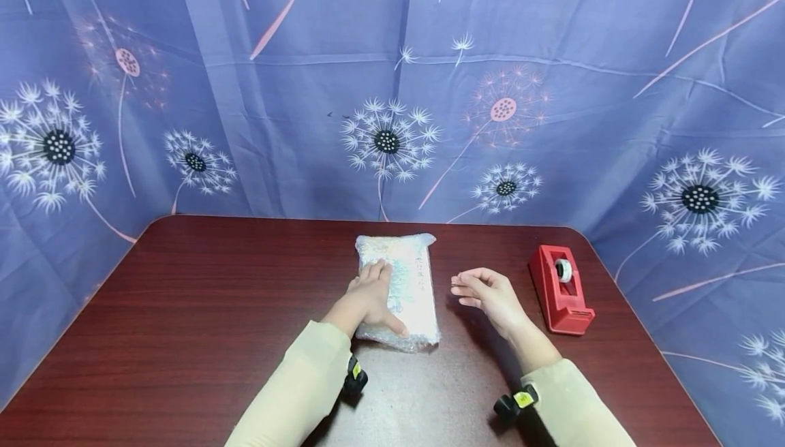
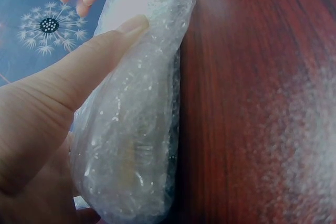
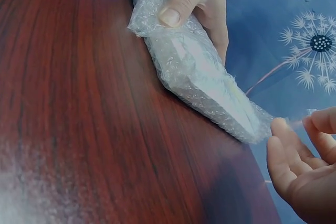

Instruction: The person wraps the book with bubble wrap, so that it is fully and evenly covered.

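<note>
A book wrapped in clear bubble wrap (image 1: 412, 283) lies on the table, its pale cover and printed characters showing through. My left hand (image 1: 370, 300) rests on its left side with fingers spread and thumb (image 2: 113, 43) stretched across the wrap near the front end. To the right of the package and apart from it, my right hand (image 1: 487, 295) is raised a little over the table. Between its thumb and fingertips it pinches a small strip of clear tape (image 3: 311, 112), best seen in the right wrist view.
A red tape dispenser (image 1: 559, 290) with a tape roll (image 1: 563, 270) stands on the right of the dark red-brown wooden table (image 1: 202, 304). A blue cloth with dandelion prints (image 1: 294, 127) hangs behind the table and along its sides.
</note>
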### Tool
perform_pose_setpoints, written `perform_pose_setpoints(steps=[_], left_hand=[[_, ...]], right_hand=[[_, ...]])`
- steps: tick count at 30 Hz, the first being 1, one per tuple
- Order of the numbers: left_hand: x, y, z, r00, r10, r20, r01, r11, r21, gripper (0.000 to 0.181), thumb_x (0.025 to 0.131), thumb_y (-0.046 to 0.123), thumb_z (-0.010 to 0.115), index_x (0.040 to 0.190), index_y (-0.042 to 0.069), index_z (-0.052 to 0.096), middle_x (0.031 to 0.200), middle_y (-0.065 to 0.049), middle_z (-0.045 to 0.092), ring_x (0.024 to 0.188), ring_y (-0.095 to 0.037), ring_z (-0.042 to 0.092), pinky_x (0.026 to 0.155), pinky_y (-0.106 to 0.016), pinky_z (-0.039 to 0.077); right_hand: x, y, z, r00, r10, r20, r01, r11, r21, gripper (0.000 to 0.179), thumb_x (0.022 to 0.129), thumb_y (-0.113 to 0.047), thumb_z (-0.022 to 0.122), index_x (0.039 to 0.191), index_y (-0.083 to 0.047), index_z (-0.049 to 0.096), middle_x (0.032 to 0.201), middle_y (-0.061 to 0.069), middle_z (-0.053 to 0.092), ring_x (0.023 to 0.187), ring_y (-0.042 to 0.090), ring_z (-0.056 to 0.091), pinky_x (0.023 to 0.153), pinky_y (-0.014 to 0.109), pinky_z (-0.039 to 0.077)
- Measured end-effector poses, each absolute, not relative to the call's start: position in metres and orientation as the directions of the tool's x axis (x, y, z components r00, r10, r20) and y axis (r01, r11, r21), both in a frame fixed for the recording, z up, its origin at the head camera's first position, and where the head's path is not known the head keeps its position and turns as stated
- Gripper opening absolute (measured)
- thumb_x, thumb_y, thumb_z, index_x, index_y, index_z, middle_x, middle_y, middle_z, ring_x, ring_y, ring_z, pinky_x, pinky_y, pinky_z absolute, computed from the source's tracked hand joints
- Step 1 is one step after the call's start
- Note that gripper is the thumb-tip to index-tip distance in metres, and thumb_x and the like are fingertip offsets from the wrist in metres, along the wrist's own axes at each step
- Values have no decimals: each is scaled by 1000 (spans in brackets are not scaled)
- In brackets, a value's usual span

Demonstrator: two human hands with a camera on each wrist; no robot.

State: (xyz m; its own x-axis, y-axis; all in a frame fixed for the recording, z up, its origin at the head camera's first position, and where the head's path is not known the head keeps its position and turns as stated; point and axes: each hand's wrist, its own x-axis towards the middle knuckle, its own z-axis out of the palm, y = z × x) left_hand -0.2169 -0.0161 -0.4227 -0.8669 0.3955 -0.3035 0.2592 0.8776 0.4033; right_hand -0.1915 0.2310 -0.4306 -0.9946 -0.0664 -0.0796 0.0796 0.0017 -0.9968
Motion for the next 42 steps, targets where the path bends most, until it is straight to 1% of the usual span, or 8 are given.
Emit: perform_pose_setpoints(steps=[3, 10, 13, 18, 25, 30, 34, 42], left_hand=[[-217, -16, -422, -867, 394, -304, 258, 879, 401, 134, 56, 61, 82, 153, 8, 7, 160, -9, 3, 147, -31, 3, 118, -51, 13], [-217, -15, -423, -868, 395, -300, 261, 878, 402, 134, 56, 61, 82, 153, 8, 7, 160, -10, 4, 147, -31, 3, 118, -52, 14], [-217, -16, -424, -867, 395, -303, 260, 879, 399, 134, 55, 62, 82, 153, 9, 7, 160, -9, 3, 147, -31, 3, 118, -51, 13], [-218, -16, -425, -866, 394, -309, 259, 881, 397, 135, 55, 62, 82, 153, 8, 6, 161, -9, 2, 147, -31, 2, 118, -51, 13], [-218, -16, -425, -866, 396, -304, 259, 877, 404, 135, 55, 61, 83, 153, 8, 7, 161, -9, 2, 147, -31, 2, 118, -51, 13], [-218, -16, -426, -867, 396, -303, 261, 878, 402, 135, 55, 61, 82, 153, 8, 6, 161, -9, 2, 147, -31, 2, 118, -50, 12], [-218, -16, -425, -866, 396, -305, 260, 878, 402, 135, 55, 61, 82, 153, 8, 6, 161, -9, 2, 147, -31, 2, 118, -50, 12], [-219, -17, -427, -866, 401, -299, 268, 877, 398, 135, 55, 61, 82, 153, 8, 6, 161, -9, 2, 147, -32, 2, 118, -50, 12]], right_hand=[[-193, 230, -432, -994, -58, -93, 92, 23, -996, 25, 95, -15, 56, 106, 7, 56, 90, -4, 72, 82, 10, 70, 75, 33, 58], [-194, 227, -431, -995, -10, -98, 96, 107, -990, 34, 94, -16, 58, 111, 14, 58, 103, 12, 71, 96, 15, 67, 80, 31, 56], [-194, 224, -430, -995, 12, -97, 98, 121, -988, 32, 93, -13, 57, 109, 15, 59, 105, 16, 70, 95, 13, 67, 81, 31, 56], [-196, 221, -427, -994, 41, -103, 108, 138, -985, 24, 94, -12, 54, 103, 9, 62, 98, 9, 73, 90, 8, 68, 83, 33, 55], [-197, 217, -427, -995, 52, -88, 94, 130, -987, 19, 91, -8, 53, 85, 4, 65, 99, 6, 73, 98, 15, 67, 87, 36, 53], [-198, 215, -429, -997, 45, -58, 60, 49, -997, 19, 91, -3, 50, 75, 0, 61, 87, -5, 71, 89, 10, 69, 86, 36, 55], [-198, 212, -430, -998, 47, -38, 39, 1, -999, 19, 90, -1, 50, 73, -3, 57, 82, -5, 70, 80, 10, 70, 81, 34, 57], [-203, 213, -443, -1000, -10, 23, -22, -37, -999, 15, 89, -6, 52, 89, 3, 65, 82, 1, 71, 71, 9, 68, 67, 24, 54]])
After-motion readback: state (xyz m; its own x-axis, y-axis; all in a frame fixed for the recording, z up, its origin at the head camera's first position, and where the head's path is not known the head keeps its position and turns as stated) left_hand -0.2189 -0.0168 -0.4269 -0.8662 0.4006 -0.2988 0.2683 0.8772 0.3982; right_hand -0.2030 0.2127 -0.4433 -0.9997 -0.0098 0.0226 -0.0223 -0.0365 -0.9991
